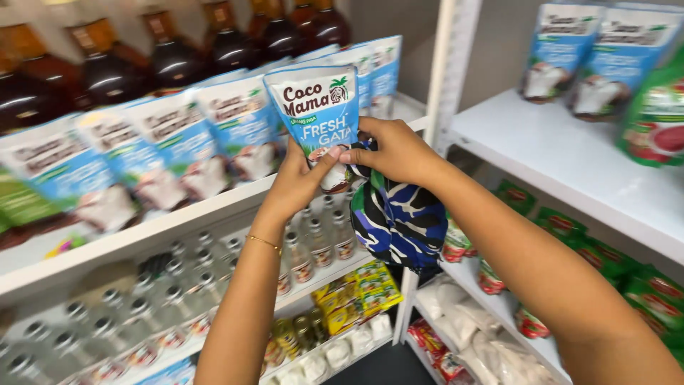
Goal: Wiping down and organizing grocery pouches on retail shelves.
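Both hands holding a blue-and-white pouch at frame centre

The left hand [296, 178] and right hand [395, 151] are pinching the pouch [320, 117] above the shelf [214, 207]; the right is also gripping a patterned cloth [399, 221], so the pouch may be slipping sideways.

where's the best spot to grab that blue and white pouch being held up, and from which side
Best low down, from the front. The pouch stands upright facing outward, and its flat bottom corners give both thumbs purchase, as the left hand and right hand show. The right hand also clutches a patterned cloth.
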